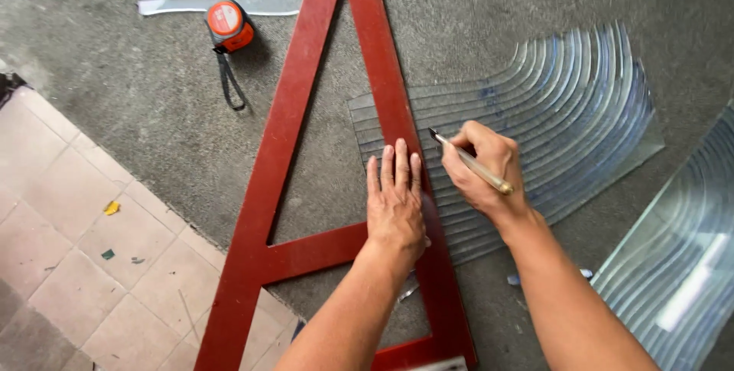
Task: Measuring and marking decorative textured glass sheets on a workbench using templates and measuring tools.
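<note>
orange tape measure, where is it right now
The round orange tape measure lies on the grey concrete floor at upper left, just left of the red triangular frame, away from both hands.

A grey concrete floor [138,103] carries a red triangular wooden frame [264,187]. Left of the frame lie an orange tape measure [228,25] and a pale strip [222,4]; right of it, partly under its edge, ribbed glass sheets [581,103]. Pinkish tiles [69,226] adjoin lower left.

Red triangular wooden frame [336,111] flat on concrete, ribbed clear glass sheet [566,111] beneath its right leg, slim brass-tipped cutter [470,163] tilted against that edge
</note>
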